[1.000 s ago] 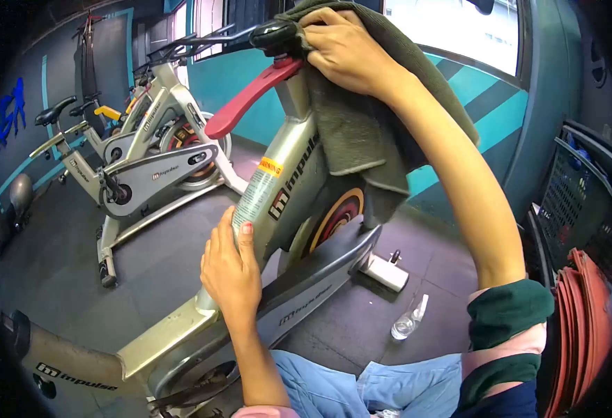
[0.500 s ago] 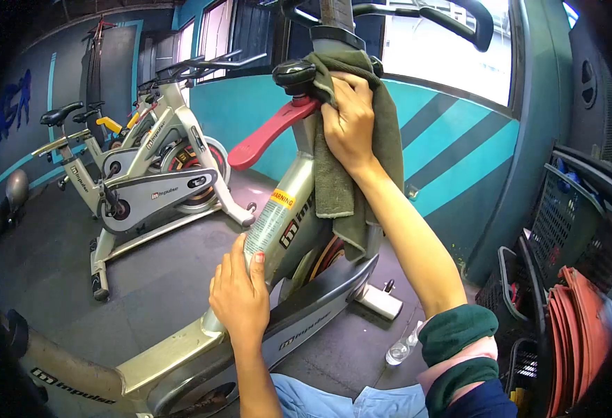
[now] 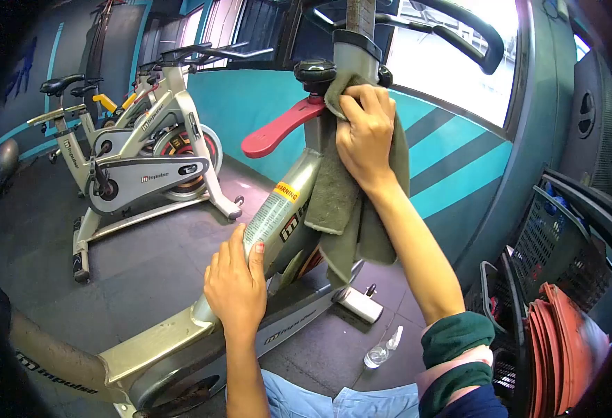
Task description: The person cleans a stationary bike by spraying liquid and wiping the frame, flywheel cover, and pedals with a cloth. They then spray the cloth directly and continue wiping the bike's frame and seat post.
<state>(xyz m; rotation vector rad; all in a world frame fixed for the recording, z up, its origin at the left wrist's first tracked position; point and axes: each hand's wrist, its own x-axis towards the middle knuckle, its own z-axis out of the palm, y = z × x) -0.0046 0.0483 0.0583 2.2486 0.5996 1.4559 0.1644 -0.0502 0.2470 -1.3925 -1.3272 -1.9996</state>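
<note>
My right hand (image 3: 367, 132) is closed on a dark green towel (image 3: 344, 188), pressing it against the upright post below the handlebar of an exercise bike. The towel's lower end hangs loose down the side of the bike. Just left of that hand are a black knob (image 3: 315, 73) and a red lever (image 3: 281, 129). Lower down, my left hand (image 3: 235, 285) wraps round the bike frame (image 3: 302, 171), right below a warning label (image 3: 272, 212). Its fingertips on the far side of the tube are partly hidden.
Other exercise bikes (image 3: 149, 177) stand at the left. On the floor lies a clear plastic bottle (image 3: 379, 352), near the bike's front foot (image 3: 358, 304). Dark plastic crates (image 3: 546, 230) and stacked orange-red sheets (image 3: 557, 348) are at the right, beside the wall.
My right hand and the towel have moved a little down the post, baring more of the grey collar. My left hand stays on the frame. The camera view has shifted slightly.
</note>
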